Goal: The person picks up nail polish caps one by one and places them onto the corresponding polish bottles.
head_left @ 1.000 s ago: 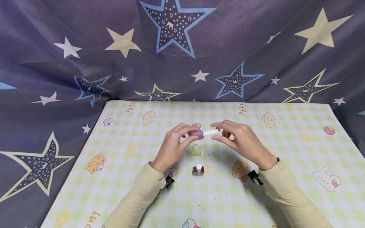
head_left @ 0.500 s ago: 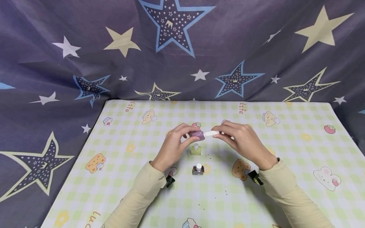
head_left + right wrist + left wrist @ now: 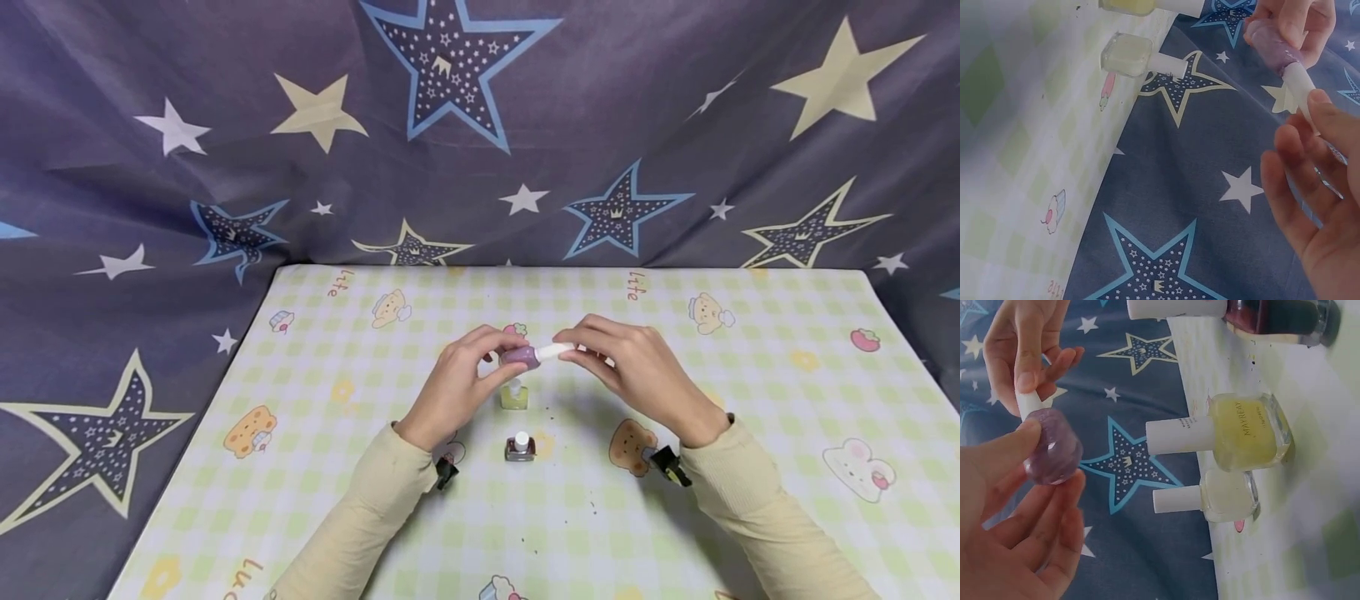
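Note:
A purple nail polish bottle [image 3: 522,357] is held tilted above the table, its white cap [image 3: 550,352] pointing right. My left hand [image 3: 450,387] pinches the bottle's body between thumb and fingers. The cap's end sits between the thumb and fingertips of my right hand [image 3: 641,371]. No gap shows between cap and bottle. Below the hands stand a yellow nail polish bottle [image 3: 514,398] and a dark red one [image 3: 520,450], both upright with white caps. A pale, nearly clear bottle [image 3: 1229,495] stands beyond the yellow one in the left wrist view; the hands hide it in the head view.
A checked cloth with cartoon prints covers the table [image 3: 772,383]. Small dark specks [image 3: 592,507] are scattered on it near the bottles. Behind the table's far edge hangs a dark curtain [image 3: 480,183] with stars.
My right thumb and fingers, spread around the cap's end a second ago, have closed on it. My left hand and the standing bottles stay in place.

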Demonstrator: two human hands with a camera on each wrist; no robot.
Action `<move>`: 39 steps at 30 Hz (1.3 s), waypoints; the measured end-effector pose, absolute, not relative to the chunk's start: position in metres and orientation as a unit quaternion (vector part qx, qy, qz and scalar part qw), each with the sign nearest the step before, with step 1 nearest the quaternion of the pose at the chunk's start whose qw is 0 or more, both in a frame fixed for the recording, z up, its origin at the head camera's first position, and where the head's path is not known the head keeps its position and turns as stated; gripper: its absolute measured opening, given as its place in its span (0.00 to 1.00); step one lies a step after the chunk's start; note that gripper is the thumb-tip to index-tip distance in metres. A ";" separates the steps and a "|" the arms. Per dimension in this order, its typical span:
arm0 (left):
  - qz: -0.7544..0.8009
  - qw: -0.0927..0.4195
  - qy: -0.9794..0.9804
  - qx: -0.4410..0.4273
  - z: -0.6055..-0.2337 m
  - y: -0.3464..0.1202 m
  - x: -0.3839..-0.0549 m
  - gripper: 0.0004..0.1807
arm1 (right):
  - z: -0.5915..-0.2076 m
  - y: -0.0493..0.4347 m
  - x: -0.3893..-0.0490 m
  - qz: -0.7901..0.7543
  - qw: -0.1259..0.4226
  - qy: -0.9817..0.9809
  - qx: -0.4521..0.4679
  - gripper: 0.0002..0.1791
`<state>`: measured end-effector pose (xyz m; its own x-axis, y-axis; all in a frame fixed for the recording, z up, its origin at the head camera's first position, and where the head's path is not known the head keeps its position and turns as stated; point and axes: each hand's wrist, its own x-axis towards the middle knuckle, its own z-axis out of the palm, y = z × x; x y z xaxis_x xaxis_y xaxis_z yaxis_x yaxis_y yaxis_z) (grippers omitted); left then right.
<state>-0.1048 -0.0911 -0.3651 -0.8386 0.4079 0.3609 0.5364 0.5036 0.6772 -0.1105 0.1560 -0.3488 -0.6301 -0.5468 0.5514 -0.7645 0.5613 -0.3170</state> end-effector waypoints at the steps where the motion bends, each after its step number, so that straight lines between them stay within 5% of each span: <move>1: -0.411 0.073 -0.866 -0.275 -0.365 -0.091 -0.105 0.14 | -0.348 0.156 -0.111 0.271 0.200 -0.860 0.382 0.09; 22: -0.397 0.090 -0.875 -0.263 -0.360 -0.093 -0.117 0.14 | -0.344 0.152 -0.119 0.274 0.207 -0.870 0.355 0.16; 39: -0.443 0.097 -0.865 -0.214 -0.376 -0.104 -0.145 0.13 | -0.362 0.160 -0.129 0.276 0.158 -0.895 0.314 0.17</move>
<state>-0.1447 -0.1035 -0.3763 -0.8895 0.2840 0.3579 0.4564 0.5167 0.7244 -0.1294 0.1597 -0.3622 -0.7527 -0.4743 0.4567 -0.6491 0.6506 -0.3942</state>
